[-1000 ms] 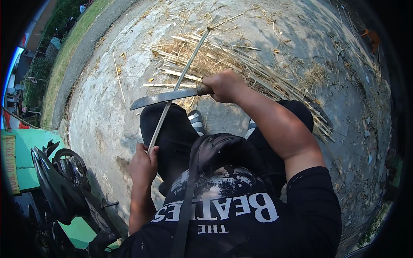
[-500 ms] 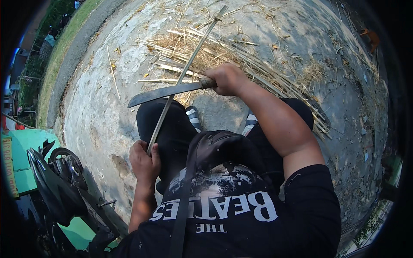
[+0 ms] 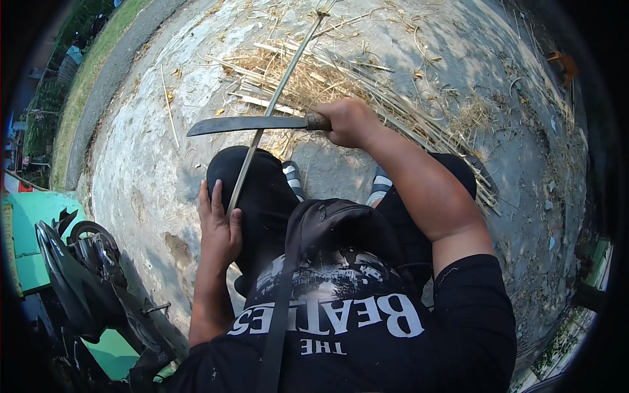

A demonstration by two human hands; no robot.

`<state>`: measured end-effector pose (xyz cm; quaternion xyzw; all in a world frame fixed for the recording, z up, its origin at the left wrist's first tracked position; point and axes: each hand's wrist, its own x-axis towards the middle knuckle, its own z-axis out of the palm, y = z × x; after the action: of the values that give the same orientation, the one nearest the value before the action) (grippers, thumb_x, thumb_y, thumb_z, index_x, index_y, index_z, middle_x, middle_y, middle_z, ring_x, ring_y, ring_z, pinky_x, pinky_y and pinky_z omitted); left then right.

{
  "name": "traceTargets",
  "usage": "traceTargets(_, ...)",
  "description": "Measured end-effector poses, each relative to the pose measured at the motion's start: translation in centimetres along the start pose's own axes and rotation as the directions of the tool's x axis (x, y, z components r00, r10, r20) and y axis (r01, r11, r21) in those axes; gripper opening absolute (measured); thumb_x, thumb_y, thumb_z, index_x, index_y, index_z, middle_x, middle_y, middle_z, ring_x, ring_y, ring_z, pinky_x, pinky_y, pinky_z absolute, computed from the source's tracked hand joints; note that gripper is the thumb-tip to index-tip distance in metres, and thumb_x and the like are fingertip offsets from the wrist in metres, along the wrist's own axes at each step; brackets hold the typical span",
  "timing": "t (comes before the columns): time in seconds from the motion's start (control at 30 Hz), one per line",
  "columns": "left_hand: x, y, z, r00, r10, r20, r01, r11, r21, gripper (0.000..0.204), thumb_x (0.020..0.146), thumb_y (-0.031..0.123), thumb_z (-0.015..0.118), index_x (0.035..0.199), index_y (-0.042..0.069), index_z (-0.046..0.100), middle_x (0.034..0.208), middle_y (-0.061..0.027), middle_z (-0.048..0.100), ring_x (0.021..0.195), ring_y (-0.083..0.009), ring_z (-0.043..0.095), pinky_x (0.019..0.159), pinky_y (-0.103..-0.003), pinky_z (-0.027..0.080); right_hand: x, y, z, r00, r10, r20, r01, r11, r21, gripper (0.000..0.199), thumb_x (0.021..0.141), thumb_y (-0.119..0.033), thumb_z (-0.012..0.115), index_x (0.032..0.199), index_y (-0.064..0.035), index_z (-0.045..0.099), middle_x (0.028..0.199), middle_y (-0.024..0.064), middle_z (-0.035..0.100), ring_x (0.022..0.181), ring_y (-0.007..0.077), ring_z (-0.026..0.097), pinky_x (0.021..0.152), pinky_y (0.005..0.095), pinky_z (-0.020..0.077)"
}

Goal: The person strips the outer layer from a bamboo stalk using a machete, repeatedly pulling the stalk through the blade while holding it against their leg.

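Grey steel long-bladed knife (image 3: 247, 124), tip toward nine o'clock; right hand (image 3: 349, 122) squeezing brown wooden handle (image 3: 318, 122). Left hand (image 3: 220, 229) spread beside long thin greenish bamboo-like strip (image 3: 245, 171); best keep clear of knife.

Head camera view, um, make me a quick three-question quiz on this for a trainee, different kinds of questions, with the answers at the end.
1. Which hand holds the knife that crosses the long strip?
2. True or false: the left hand is clenched in a tight fist.
3. What lies scattered on the ground?
A) stacked bricks
B) pale strips
C) a coiled hose

Key:
1. The right hand.
2. False: its fingers are stretched out.
3. B
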<state>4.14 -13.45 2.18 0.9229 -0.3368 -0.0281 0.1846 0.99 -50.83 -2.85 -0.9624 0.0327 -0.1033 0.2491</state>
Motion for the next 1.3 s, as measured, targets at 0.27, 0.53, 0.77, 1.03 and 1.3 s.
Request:
traceTargets(0.27,-0.2,-0.8,0.4,0.997,0.069,0.038,-0.064,0.992,-0.108,0.056,0.108,0.024,0.044,0.162,0.013,0.029,0.168,-0.0291,0.005,0.155,-0.0472,0.014,0.123,-0.050,0.021,1.1,-0.9,-1.7,0.996,-0.077,0.036,0.080,0.992,-0.092,0.013,0.077,-0.021,0.072,0.086,-0.0155,0.065,0.079,0.0104,0.070,0.079,0.0351,0.070,0.070,0.0474,0.0557)
traceTargets(0.53,0.2,-1.0,0.8,0.993,0.117,0.023,-0.113,0.986,-0.124,0.052,0.107,0.021,0.046,0.158,0.017,0.039,0.168,-0.0301,0.004,0.155,-0.0472,0.012,0.123,-0.050,0.019,0.6,-1.9,0.2,0.988,-0.113,-0.101,0.113,0.994,-0.001,0.014,0.079,-0.020,0.072,0.086,-0.0132,0.062,0.076,0.0108,0.068,0.076,0.0360,0.070,0.069,0.0483,0.0554)
traceTargets(0.77,0.9,-1.1,1.0,0.988,0.150,0.025,-0.147,0.983,-0.109,0.053,0.108,0.025,0.044,0.160,0.016,0.036,0.168,-0.0299,0.004,0.156,-0.0459,0.011,0.124,-0.050,0.018,1.3,-0.2,1.6,0.974,-0.164,-0.154,0.177,0.981,0.077,0.012,0.078,-0.019,0.072,0.083,-0.0137,0.062,0.077,0.0110,0.068,0.076,0.0363,0.069,0.067,0.0474,0.0544)
traceTargets(1.03,-3.2,1.4,-1.2,0.980,-0.132,-0.150,0.143,0.987,0.069,0.059,0.100,0.035,0.062,0.145,0.000,0.048,0.130,-0.0240,0.055,0.121,-0.0399,0.055,0.099,-0.046,0.046,0.6,-1.4,-0.5,0.994,-0.110,0.011,0.110,0.989,-0.095,0.013,0.081,-0.020,0.069,0.092,-0.0154,0.066,0.085,0.0075,0.072,0.083,0.0310,0.073,0.075,0.0459,0.0569)
traceTargets(1.3,-2.9,2.6,-3.6,0.977,-0.209,0.033,0.196,0.954,0.226,0.036,0.099,0.033,0.066,0.118,0.003,0.061,0.075,-0.0220,0.067,0.069,-0.0440,0.066,0.061,-0.050,0.049,0.6,-1.6,-0.2,0.987,0.002,0.162,0.017,0.994,-0.112,0.017,0.080,-0.018,0.068,0.097,-0.0187,0.069,0.093,0.0077,0.073,0.091,0.0287,0.073,0.080,0.0454,0.0566)
